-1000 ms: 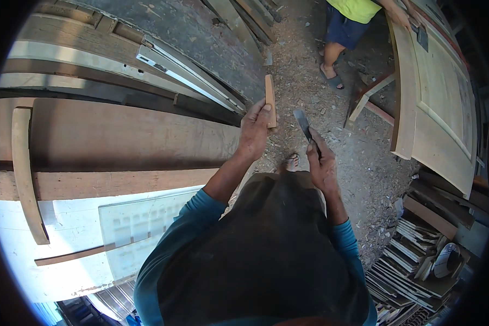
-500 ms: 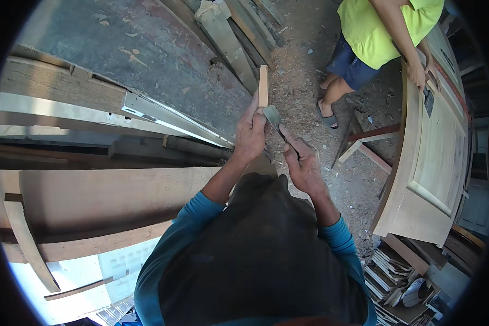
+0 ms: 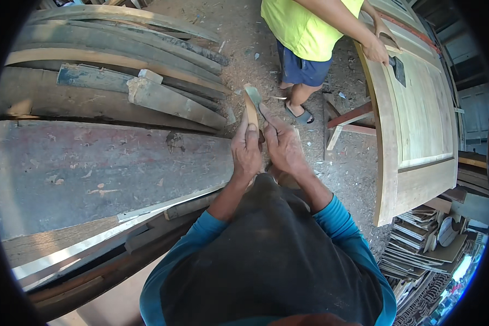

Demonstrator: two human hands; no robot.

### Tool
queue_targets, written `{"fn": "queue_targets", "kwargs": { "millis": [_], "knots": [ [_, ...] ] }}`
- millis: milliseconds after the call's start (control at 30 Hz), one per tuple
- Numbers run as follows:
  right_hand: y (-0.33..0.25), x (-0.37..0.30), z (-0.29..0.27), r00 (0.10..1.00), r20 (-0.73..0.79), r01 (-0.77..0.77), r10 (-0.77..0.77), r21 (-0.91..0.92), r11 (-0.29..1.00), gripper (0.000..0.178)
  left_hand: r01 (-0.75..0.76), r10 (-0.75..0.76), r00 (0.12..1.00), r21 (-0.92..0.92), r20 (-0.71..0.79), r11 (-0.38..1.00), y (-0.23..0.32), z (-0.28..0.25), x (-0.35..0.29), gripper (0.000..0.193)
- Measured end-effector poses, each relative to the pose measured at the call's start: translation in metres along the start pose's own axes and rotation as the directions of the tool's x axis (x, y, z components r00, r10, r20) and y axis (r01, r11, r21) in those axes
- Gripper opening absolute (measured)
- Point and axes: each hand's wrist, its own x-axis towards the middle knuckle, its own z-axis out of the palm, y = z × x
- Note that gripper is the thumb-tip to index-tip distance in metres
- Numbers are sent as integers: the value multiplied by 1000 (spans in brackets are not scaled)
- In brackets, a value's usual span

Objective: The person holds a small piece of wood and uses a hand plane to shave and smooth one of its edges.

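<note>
My left hand (image 3: 246, 154) is closed around a short, pale wooden strip (image 3: 250, 112) that points away from me. In my right hand (image 3: 284, 146) is a putty knife (image 3: 255, 98), its flat grey blade widening toward the tip. The blade lies against the far end of the strip, and its handle is mostly hidden by my fingers. Both hands are close together in front of my dark apron (image 3: 244, 244).
To the left lie a worn, dark-painted board (image 3: 103, 168) and several stacked planks (image 3: 114, 41). A co-worker in a yellow shirt (image 3: 309, 27) holds a dark-headed tool (image 3: 398, 70) over a wooden door panel (image 3: 418, 117) on the right. Stacked thin boards (image 3: 418, 239) lie below.
The putty knife's blade has come up to the strip's far end, and my right hand is now closer to my left. The view has swung, bringing more planks into sight.
</note>
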Motion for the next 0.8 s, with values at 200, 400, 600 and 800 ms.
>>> {"fn": "queue_targets", "kwargs": {
  "millis": [200,400,600,800],
  "knots": [
    [6,45,-24,992,57,113,-112,-21,993,43,40,-43,997,-44,-64,998,-2,-4,76,48],
    [15,85,-64,959,127,245,-253,78,966,46,59,-67,992,-82,-105,995,26,39,144,37],
    [79,120,-64,952,268,171,-148,-66,983,47,327,-359,931,-287,-67,901,-64,39,165,38],
    [191,40,-119,864,36,-451,502,-389,803,43,800,-781,528,113,334,590,-235,-23,237,27]
  ]
}}
